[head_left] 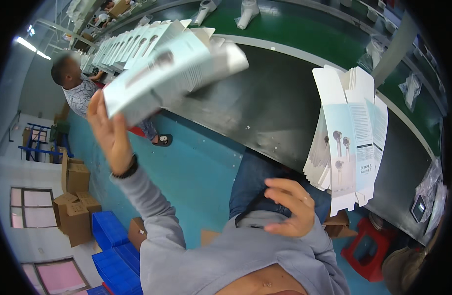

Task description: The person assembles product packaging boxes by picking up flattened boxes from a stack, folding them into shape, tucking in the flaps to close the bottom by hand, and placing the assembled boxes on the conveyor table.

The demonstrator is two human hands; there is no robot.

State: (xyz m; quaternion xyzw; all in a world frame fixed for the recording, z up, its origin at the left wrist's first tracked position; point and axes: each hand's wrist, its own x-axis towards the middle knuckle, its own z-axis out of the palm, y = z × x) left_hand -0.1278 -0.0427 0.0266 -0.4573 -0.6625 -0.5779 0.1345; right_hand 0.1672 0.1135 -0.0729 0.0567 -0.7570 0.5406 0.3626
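My left hand (110,135) is raised at the left, gripping the lower end of a light blue and white product box (159,81). The box is folded out into shape and tilted, blurred by motion, with a flap standing out at its far end. In front of my body, my right hand (292,206) hangs with fingers apart and holds nothing. Right of it, a stack of flattened boxes (351,142) with pictures of a handheld device lies on the dark worktable (280,93), overhanging its near edge.
A row of formed boxes (127,46) stands at the table's far left, near a seated person (78,88). Behind runs a green conveyor (285,29) bearing bagged white devices (248,12). Blue crates (115,260), cardboard cartons (73,219) and a red stool (366,248) stand on the floor.
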